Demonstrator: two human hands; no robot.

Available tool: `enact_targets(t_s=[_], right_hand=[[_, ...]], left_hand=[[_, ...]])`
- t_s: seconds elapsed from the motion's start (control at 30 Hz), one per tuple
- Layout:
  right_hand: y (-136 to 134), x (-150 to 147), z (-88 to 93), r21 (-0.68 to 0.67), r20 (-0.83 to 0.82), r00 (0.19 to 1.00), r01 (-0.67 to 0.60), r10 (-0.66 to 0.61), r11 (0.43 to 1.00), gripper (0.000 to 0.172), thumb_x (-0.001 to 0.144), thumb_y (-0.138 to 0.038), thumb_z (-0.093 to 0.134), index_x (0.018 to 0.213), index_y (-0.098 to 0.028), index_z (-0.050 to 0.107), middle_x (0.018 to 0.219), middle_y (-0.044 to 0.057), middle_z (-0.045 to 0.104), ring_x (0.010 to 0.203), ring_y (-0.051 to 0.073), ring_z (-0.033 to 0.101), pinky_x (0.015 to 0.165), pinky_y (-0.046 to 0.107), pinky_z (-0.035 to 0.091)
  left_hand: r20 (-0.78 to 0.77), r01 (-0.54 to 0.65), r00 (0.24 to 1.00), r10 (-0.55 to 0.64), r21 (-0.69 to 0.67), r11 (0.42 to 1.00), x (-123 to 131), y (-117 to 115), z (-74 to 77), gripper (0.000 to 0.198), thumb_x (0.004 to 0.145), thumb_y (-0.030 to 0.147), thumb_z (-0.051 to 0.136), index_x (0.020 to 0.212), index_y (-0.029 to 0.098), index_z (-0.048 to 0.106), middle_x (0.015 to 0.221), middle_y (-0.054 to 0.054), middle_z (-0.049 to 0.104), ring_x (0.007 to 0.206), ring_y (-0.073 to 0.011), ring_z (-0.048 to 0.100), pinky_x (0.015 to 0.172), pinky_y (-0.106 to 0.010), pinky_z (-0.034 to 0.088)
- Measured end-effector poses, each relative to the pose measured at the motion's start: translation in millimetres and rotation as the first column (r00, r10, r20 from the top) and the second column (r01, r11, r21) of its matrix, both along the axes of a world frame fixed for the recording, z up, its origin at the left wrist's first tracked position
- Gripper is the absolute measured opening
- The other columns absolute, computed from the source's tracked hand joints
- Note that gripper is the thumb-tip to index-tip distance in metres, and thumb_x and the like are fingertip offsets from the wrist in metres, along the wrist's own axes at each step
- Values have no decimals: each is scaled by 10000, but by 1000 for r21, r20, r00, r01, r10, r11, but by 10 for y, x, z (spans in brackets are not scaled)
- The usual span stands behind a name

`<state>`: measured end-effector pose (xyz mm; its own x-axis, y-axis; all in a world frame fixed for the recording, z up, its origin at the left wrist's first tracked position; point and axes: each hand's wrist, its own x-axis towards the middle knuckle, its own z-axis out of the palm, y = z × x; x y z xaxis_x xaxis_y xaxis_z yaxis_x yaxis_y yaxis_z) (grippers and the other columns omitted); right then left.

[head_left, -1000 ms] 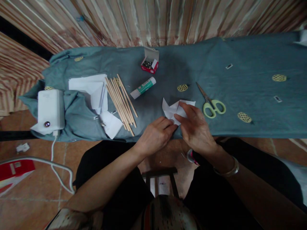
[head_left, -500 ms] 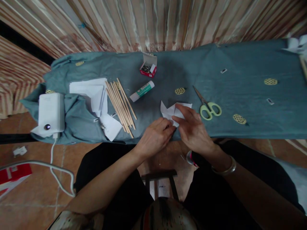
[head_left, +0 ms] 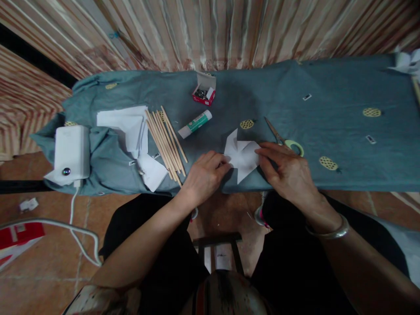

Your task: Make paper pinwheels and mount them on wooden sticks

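A white paper pinwheel (head_left: pixel 242 156) lies near the front edge of the cloth, its folded blades spread around the centre. My left hand (head_left: pixel 207 174) pinches its left side between thumb and fingers. On the right side, my right hand (head_left: pixel 284 168) grips a blade by the fingertips. Partly behind my right hand are scissors (head_left: pixel 294 147) with pale green handles, blades pointing away to the upper left. A glue stick (head_left: pixel 195 124) with a green label lies beyond my left hand. To its left rest several wooden sticks (head_left: pixel 166 142).
Behind the glue stick stands an open red and white box (head_left: pixel 204 93) of small metal pieces. Paper sheets (head_left: pixel 131 131) lie left of the sticks, beside a white device (head_left: pixel 71 151) with a cable. Another paper piece (head_left: pixel 407 61) sits far right. Striped curtains (head_left: pixel 210 30) hang behind the table.
My hands have moved apart, the right one to the right, now partly covering the scissors. The pinwheel, bunched under my fingers before, has turned and lies spread out between my hands.
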<state>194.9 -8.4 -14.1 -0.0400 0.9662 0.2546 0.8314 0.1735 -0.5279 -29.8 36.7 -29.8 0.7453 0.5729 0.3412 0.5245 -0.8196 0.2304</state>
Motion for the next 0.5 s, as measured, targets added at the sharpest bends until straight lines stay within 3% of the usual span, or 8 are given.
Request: enact_targets(t_s=[0.2,0.4,0.5], right_hand=[[-77,-25,86,-57,-41,999,20,-22,998,218,877,-212,539,946,-242,743,991,47,775,930,257,734,858,423,571],[-121,-21,85,-116,-91,995,22,-32,993,214,867,-251,566,959,-218,757,943,58,784,860,248,742,797,380,576],[-140,-23,92,-138,-101,995,8,-22,990,216,866,-274,574,957,-209,759,897,55,782,801,238,740,754,367,574]], left_hand=[[26,-42,999,42,-18,999,-6,72,40,208,962,154,487,998,155,692,994,-93,665,929,-209,566,788,-351,481],[18,66,998,-65,-76,995,111,-76,84,285,949,385,549,1033,139,666,1010,-95,659,931,-224,574,780,-355,482],[-20,61,998,-63,-62,996,139,-106,49,238,955,319,548,1049,132,660,994,-88,660,914,-217,578,761,-343,476]])
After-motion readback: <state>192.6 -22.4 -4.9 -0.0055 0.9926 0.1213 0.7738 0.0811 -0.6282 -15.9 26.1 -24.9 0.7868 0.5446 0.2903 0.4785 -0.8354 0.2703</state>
